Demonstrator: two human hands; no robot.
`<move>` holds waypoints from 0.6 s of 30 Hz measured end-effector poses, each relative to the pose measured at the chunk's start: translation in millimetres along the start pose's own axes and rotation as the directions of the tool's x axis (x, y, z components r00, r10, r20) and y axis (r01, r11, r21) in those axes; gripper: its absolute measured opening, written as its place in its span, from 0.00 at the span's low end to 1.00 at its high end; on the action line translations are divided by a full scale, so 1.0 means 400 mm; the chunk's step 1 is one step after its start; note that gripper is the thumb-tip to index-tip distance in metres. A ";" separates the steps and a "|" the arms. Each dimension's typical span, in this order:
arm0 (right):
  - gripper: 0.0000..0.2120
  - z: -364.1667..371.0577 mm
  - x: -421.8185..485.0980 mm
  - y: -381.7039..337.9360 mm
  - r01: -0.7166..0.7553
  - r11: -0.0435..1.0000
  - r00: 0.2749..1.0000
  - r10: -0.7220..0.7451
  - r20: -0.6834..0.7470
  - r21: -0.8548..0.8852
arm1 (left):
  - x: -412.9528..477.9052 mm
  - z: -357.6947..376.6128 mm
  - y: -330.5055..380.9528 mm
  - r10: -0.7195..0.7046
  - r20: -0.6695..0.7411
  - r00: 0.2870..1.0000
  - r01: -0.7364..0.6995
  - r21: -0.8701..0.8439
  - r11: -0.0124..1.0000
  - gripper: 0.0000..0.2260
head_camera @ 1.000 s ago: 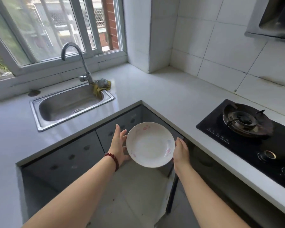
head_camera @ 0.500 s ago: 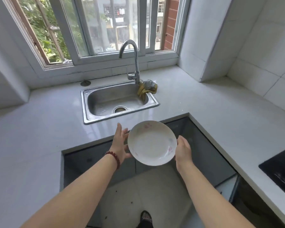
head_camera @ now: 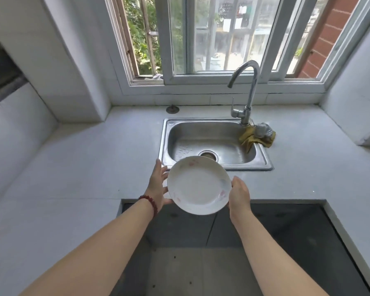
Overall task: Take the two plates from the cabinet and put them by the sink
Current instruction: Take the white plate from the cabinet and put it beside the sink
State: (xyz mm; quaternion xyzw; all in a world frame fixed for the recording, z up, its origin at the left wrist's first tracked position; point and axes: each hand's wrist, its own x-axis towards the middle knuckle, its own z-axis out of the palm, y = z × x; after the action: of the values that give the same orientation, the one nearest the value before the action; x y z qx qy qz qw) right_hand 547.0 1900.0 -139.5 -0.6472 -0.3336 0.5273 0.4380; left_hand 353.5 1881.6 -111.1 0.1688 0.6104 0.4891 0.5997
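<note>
Halfway-ish, I reckon: my left hand (head_camera: 158, 186) and right hand (head_camera: 239, 193) grip the rim of a white round ceramic plate (head_camera: 199, 185), just in front of the stainless steel sink (head_camera: 163, 142). No plate's down beside the sink yet, and I can't spot a second.

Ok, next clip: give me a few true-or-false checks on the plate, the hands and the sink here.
1. The left hand and right hand both hold the plate. True.
2. The plate rests on the counter. False: it is held up in the air, in front of the sink.
3. A yellow cloth lies by the base of the faucet. True.
4. The sink is full of dishes. False: its basin shows only the drain.
</note>
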 end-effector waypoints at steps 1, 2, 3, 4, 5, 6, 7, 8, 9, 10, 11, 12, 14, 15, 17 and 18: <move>0.11 0.030 0.016 -0.006 -0.009 1.000 1.000 0.009 0.019 -0.022 | 0.015 -0.017 0.011 0.002 -0.027 1.000 -0.002 -0.010 1.000 0.25; 0.10 0.059 0.033 -0.011 -0.020 0.999 0.999 0.021 0.039 -0.029 | 0.030 -0.033 0.022 0.007 -0.052 0.999 -0.008 -0.015 1.000 0.26; 0.09 0.089 0.048 -0.018 -0.032 0.999 0.998 0.033 0.060 -0.025 | 0.046 -0.049 0.034 0.012 -0.074 0.997 -0.014 -0.018 1.000 0.27; 0.08 0.119 0.063 -0.026 -0.041 0.999 0.996 0.043 0.080 -0.020 | 0.062 -0.064 0.047 0.015 -0.093 0.996 -0.017 -0.018 1.000 0.29; 0.08 0.149 0.077 -0.036 -0.046 0.999 0.994 0.047 0.095 -0.018 | 0.082 -0.080 0.062 0.016 -0.108 0.994 -0.019 -0.019 1.000 0.29; 0.08 0.181 0.093 -0.046 -0.051 0.999 0.993 0.052 0.108 -0.014 | 0.103 -0.097 0.079 0.019 -0.120 0.993 -0.021 -0.021 1.000 0.30; 0.08 0.213 0.109 -0.056 -0.055 0.998 0.991 0.055 0.120 -0.002 | 0.126 -0.113 0.098 0.020 -0.128 0.992 -0.023 -0.026 0.999 0.30; 0.08 0.244 0.127 -0.067 -0.058 0.998 0.990 0.055 0.132 0.015 | 0.152 -0.129 0.117 0.019 -0.131 0.991 -0.024 -0.033 0.999 0.31; 0.08 0.275 0.145 -0.078 -0.056 0.998 0.989 0.052 0.141 0.029 | 0.179 -0.145 0.136 0.018 -0.131 0.991 -0.024 -0.042 0.999 0.31; 0.08 0.307 0.166 -0.089 -0.050 0.998 0.988 0.046 0.145 0.025 | 0.207 -0.159 0.157 0.014 -0.128 0.992 -0.022 -0.055 0.998 0.31; 0.10 0.339 0.185 -0.103 -0.041 0.999 0.989 0.039 0.146 0.009 | 0.234 -0.173 0.180 0.009 -0.121 0.993 -0.017 -0.071 0.997 0.32; 0.12 0.371 0.206 -0.117 -0.036 0.999 0.989 0.036 0.140 -0.008 | 0.261 -0.186 0.204 0.006 -0.111 0.994 -0.015 -0.083 0.996 0.32; 0.12 0.438 0.247 -0.145 -0.038 0.999 0.992 0.041 0.119 -0.024 | 0.318 -0.213 0.255 0.005 -0.093 0.996 -0.014 -0.094 0.995 0.32; 0.11 0.469 0.267 -0.159 -0.039 0.999 0.993 0.043 0.110 -0.034 | 0.344 -0.226 0.279 0.001 -0.088 0.996 -0.010 -0.098 0.995 0.32; 0.07 0.527 0.301 -0.186 -0.036 0.997 0.993 0.044 0.106 -0.069 | 0.398 -0.253 0.324 0.005 -0.078 0.997 -0.013 -0.099 0.995 0.32; 0.07 0.553 0.318 -0.196 -0.025 0.997 0.992 0.034 0.119 -0.078 | 0.423 -0.265 0.345 0.003 -0.075 0.997 -0.010 -0.098 0.995 0.32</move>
State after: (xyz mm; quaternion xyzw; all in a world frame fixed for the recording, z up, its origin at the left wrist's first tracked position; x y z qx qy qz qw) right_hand 361.7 2092.4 -130.4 -0.6355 -0.3698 0.5584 0.3841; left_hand 168.1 2038.0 -117.8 0.1227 0.6071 0.5265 0.5823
